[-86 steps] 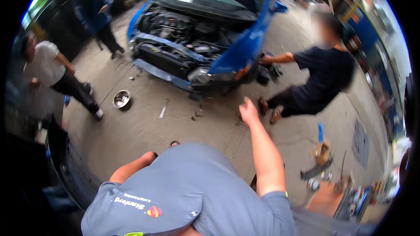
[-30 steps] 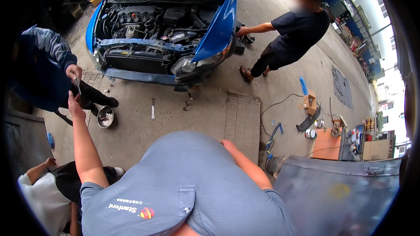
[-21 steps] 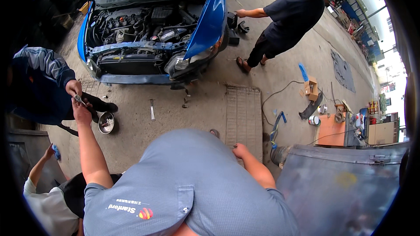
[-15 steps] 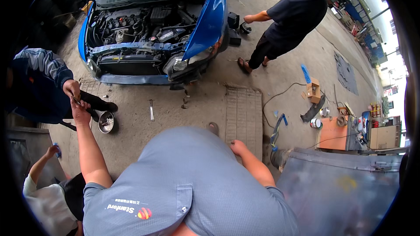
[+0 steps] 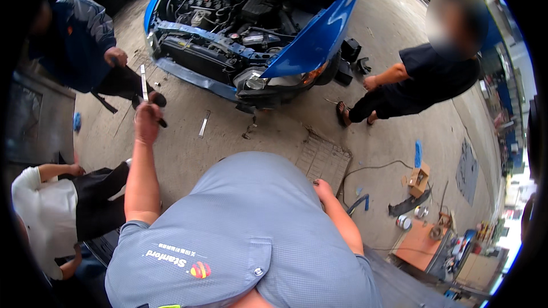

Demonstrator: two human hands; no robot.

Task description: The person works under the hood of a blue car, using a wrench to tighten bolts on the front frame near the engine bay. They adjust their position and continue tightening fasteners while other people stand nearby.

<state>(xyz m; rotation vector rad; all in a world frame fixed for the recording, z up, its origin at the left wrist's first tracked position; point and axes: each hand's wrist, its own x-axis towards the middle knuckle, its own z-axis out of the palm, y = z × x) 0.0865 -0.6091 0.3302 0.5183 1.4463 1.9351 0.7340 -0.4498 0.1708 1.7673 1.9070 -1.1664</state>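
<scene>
Raised at the left, my left hand (image 5: pixel 147 121) is closed around a flat silver metal strip (image 5: pixel 144 82), which points up and away from me. A dark piece shows beside the fist; I cannot tell whether it belongs to the strip. My right hand (image 5: pixel 323 189) hangs by my right side with its fingers curled; a small dark spot shows at the fingertips, too small to name. Ahead stands a blue car (image 5: pixel 251 40) with its engine bay exposed and its front bumper cover off. Another flat silver strip (image 5: pixel 204 124) lies on the floor before it.
A person in a dark jacket (image 5: pixel 74 51) stands at the far left, one in a white shirt (image 5: pixel 48 205) nearer left, and one in dark clothes (image 5: pixel 439 74) right of the car. A floor grate (image 5: pixel 322 157), a hose, a cardboard box (image 5: pixel 419 178) and an orange-topped table (image 5: pixel 419 245) lie rightward.
My left hand was touching the hand of the person in the dark jacket; now they are apart and mine holds the metal strip. The view has turned left. The white-shirted person's arm has lowered.
</scene>
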